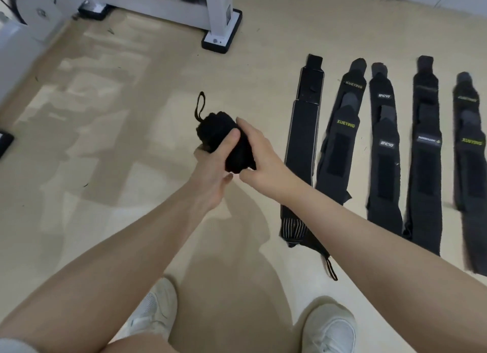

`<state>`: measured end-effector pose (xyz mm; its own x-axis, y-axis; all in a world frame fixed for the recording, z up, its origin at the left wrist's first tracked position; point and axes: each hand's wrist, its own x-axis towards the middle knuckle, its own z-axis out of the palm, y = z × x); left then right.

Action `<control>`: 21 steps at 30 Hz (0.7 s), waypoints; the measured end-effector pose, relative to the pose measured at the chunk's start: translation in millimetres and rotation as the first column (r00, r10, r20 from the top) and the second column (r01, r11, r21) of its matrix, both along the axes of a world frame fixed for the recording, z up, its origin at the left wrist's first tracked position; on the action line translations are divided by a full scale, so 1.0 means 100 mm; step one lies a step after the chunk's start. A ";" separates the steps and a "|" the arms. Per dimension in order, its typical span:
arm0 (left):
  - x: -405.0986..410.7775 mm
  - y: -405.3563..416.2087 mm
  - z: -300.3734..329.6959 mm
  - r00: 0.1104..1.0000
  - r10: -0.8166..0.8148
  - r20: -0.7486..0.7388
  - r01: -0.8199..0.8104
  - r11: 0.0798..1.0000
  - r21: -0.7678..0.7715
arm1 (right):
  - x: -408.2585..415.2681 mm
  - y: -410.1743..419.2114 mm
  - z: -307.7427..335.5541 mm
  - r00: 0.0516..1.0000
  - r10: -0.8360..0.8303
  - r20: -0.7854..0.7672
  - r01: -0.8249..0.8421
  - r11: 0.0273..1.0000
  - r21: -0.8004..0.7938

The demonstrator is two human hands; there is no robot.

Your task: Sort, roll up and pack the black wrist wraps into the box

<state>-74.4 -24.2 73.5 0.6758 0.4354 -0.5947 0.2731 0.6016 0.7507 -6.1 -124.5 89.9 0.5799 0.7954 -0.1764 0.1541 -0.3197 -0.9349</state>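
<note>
While the rolled black wrist wrap (pixel 224 139) sits above the floor (pixel 105 141) between both hands, its thumb loop (pixel 199 106) sticks up. The left hand (pixel 214 162) grips it with curled fingers, thumb on top. The right hand (pixel 259 155) clasps its right side. Five flat wraps (pixel 382 152) lie in a row to the right.

Rolled wrap (pixel 224 139) between both hands – flat wraps (pixel 382 147) on floor, right.
</note>
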 end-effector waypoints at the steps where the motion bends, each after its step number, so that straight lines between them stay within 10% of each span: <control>1: -0.03 0.05 0.03 1.000 -0.020 -0.016 0.020 1.000 0.013 | 0.08 -0.02 0.05 0.983 -0.041 -0.176 0.058 0.994 0.089; 4: -0.09 0.04 0.16 0.995 -0.097 0.033 0.099 0.990 -0.103 | 0.40 -0.07 0.04 0.856 -0.224 -0.466 0.289 0.955 0.072; 11: 0.08 -0.12 0.44 0.987 -0.159 -0.014 0.157 0.983 -0.100 | 0.52 -0.28 0.10 0.345 -0.005 -0.939 0.173 0.983 0.058; 21: 0.57 0.11 0.39 0.871 -0.458 -0.177 0.490 0.826 0.277 | 0.69 -0.10 -0.06 0.608 -0.137 -0.782 0.247 0.969 0.022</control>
